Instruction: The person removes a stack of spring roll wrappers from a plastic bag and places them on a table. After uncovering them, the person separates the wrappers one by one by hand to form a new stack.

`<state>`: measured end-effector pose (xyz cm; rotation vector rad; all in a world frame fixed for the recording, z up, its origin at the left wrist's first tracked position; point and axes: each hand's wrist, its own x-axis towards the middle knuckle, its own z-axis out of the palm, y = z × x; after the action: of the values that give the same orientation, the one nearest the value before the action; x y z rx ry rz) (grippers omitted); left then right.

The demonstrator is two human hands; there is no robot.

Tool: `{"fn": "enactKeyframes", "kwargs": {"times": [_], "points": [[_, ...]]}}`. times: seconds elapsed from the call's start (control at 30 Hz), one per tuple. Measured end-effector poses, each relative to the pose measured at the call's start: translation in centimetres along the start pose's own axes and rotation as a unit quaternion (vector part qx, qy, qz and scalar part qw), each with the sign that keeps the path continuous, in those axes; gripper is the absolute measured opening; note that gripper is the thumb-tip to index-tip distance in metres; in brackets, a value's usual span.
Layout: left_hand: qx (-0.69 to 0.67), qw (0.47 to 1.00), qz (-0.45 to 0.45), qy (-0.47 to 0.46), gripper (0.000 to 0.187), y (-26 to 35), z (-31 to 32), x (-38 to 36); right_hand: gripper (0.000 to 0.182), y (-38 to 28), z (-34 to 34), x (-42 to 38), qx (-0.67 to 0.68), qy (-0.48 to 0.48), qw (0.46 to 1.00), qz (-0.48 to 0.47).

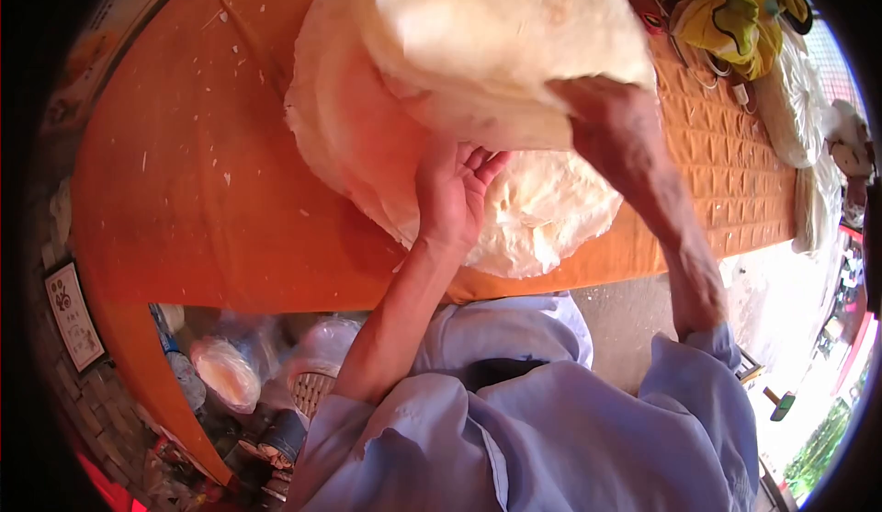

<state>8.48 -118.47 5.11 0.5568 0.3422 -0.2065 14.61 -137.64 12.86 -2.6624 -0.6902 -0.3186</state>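
Observation:
A large, thin, round, cream-coloured sheet that looks like flatbread (514, 25) is raised and partly smeared by motion. My right hand (602, 112) reaches in from the right and grips its near right side; the sheet covers those fingertips. At the sheet's near edge is my left hand (450, 190), with its visible fingers curled and the thumb side hidden behind the sheet. Beneath lies a wide stack of similar pale sheets (335, 135) with a ragged rim. Its crumpled near part (551, 213) sits close to the table edge.
The orange-covered table (202, 190) carries scattered pale crumbs on the left and a grid-like pattern on the right. Yellow cloth (721, 16) and white plastic bags (795, 98) lie at the far right. Below the table are plastic-wrapped bundles (230, 369). A framed sign (73, 317) stands left.

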Motion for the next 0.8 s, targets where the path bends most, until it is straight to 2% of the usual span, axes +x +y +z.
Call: {"fn": "enactKeyframes", "kwargs": {"times": [0.03, 0.1, 0.23, 0.3, 0.33, 0.4, 0.47, 0.63, 0.7, 0.77, 0.8], "points": [[0.008, 1.0, -0.002, 0.011, 0.032, 0.1, 0.2, 0.0, 0.018, 0.4, 2.1, -0.6, 0.039, -0.035, 0.998, 0.03], [0.026, 0.999, -0.008, 0.037, 0.032, 0.4, 0.6, -0.1, 0.013, -0.1, 3.1, -1.0, 0.028, -0.063, 0.997, 0.017], [0.003, 0.999, -0.004, 0.044, 0.034, 0.6, 0.3, 0.4, 0.011, 1.1, 0.2, 0.7, 0.013, -0.029, 0.999, -0.009], [-0.034, 0.999, -0.002, 0.017, 0.034, 1.1, 0.6, 0.6, 0.015, 4.8, -3.0, 4.0, -0.02, -0.061, 0.998, 0.01], [-0.042, 0.998, -0.005, 0.053, 0.032, 1.3, 1.7, 0.8, 0.017, 4.2, -5.9, 5.1, -0.081, -0.021, 0.996, 0.024], [0.038, 0.997, -0.006, 0.069, 0.03, 1.0, 1.4, 1.6, 0.027, 1.6, -13.1, 7.8, -0.207, 0.061, 0.976, 0.044], [0.069, 0.993, 0.006, 0.095, 0.025, 1.0, 1.1, 1.9, 0.03, -0.3, -14.7, 7.7, -0.252, 0.089, 0.963, 0.037], [0.115, 0.988, 0.007, 0.098, 0.015, 2.1, 1.8, -0.8, 0.03, -3.0, -10.3, 3.2, -0.159, 0.031, 0.986, -0.04], [0.117, 0.99, 0.003, 0.083, 0.017, 1.8, 0.9, -1.3, 0.008, -1.2, -3.0, 1.3, -0.065, -0.001, 0.996, -0.063], [0.103, 0.993, -0.003, 0.054, 0.023, 1.2, -0.5, -1.2, 0.006, 0.5, 2.5, -0.7, -0.041, -0.154, 0.987, -0.007], [0.09, 0.992, 0.0, 0.085, 0.028, 1.1, 0.0, -1.2, 0.006, 0.3, 2.2, -0.7, -0.036, -0.124, 0.991, -0.012]]}}
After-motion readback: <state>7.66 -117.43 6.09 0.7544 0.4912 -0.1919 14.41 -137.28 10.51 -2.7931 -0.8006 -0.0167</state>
